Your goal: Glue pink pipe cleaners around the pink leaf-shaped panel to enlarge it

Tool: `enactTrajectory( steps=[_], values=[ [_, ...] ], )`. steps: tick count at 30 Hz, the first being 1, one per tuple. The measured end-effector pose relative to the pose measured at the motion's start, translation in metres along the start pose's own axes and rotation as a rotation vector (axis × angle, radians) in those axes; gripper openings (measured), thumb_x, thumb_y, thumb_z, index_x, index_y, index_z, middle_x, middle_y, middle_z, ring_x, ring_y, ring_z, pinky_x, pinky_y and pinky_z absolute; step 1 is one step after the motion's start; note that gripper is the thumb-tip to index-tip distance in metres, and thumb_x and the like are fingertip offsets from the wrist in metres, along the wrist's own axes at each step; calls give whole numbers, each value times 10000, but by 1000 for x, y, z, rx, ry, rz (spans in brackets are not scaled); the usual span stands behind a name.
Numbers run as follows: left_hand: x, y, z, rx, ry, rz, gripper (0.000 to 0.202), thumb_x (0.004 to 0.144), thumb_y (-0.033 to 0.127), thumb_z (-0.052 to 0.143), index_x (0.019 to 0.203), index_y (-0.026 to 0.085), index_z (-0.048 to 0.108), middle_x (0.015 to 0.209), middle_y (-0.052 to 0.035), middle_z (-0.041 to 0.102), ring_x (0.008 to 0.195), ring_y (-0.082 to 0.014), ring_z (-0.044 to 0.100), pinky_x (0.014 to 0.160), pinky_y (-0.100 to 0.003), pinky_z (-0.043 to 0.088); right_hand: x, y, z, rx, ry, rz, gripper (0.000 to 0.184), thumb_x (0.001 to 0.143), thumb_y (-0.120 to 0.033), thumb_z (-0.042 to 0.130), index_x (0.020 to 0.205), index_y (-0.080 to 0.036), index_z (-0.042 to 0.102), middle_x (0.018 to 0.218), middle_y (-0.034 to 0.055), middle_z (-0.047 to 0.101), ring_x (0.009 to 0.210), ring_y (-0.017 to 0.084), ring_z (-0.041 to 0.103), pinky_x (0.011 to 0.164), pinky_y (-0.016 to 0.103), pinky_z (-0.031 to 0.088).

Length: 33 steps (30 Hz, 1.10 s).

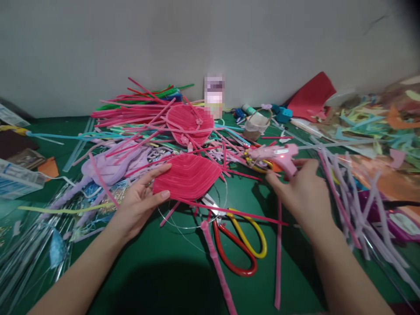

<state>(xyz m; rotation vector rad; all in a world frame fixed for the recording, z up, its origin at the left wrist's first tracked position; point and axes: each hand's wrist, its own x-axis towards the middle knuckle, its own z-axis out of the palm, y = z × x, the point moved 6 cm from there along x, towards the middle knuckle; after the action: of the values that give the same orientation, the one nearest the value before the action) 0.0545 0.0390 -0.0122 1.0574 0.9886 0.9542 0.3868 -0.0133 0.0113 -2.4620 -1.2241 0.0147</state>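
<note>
Pinches the pinkish-red panel point(187, 177) over the worktop point(164, 271) in the left hand point(139, 199), grips the pink glue gun point(282, 155) in the right hand point(303, 188), seemingly for gluing, which calls for steady nozzle aim.

The left forearm point(83, 267), lower left, and right forearm point(344, 264), lower right, are bare, as are the slim-fingered left hand point(138, 202) and right hand point(305, 197).
</note>
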Motion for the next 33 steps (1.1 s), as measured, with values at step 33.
enactTrajectory(
  steps=[33],
  values=[
    [-3,5,1,-150,87,-13,232,877,324,595,1027,221,739,1052,-35,706,890,-181,649,744,-276,587,0,-7,-21,140,194,-140,344,672,-548,623,626,-213,557,556,44,555,532,218,524,531,327,359]
  ],
)
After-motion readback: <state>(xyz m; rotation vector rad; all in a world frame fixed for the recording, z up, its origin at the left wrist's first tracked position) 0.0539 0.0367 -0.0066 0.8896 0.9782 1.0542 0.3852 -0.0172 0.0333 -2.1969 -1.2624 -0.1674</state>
